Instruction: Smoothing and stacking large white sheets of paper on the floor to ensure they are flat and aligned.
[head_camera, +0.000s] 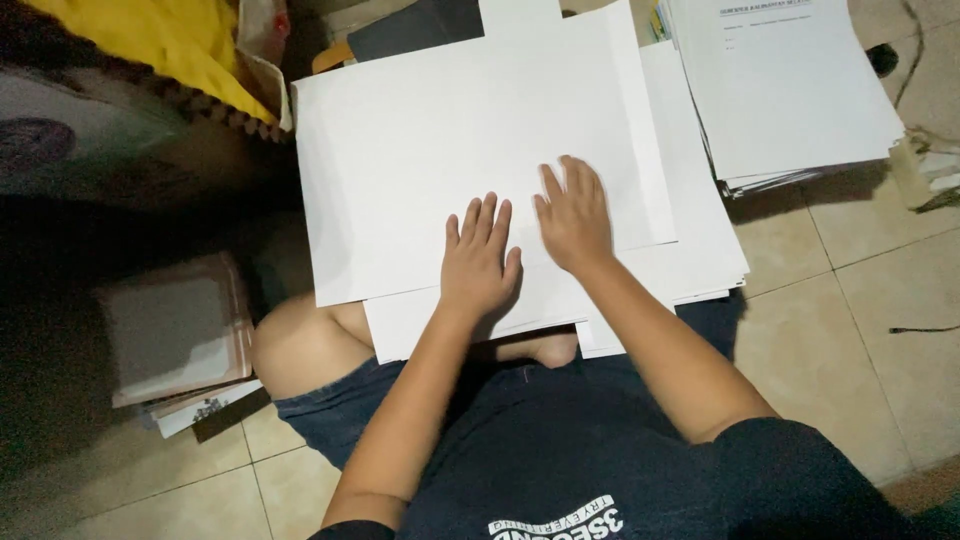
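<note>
A large blank white sheet (430, 150) lies on top of a loose stack of white paper (700, 250) in front of me on the floor. My left hand (478, 262) rests flat on the sheet's near edge, fingers together and pointing away from me. My right hand (573, 215) lies flat just to its right, palm down on the same sheet. Neither hand holds anything. My bent knee (300, 345) shows under the paper's near left corner.
A tall stack of printed white pages (790, 90) sits at the upper right on the tiled floor (850, 330). A pile of brownish folders (175, 335) lies at the left. Yellow fabric (170, 40) is at the upper left, a dark board (410, 30) behind the sheet.
</note>
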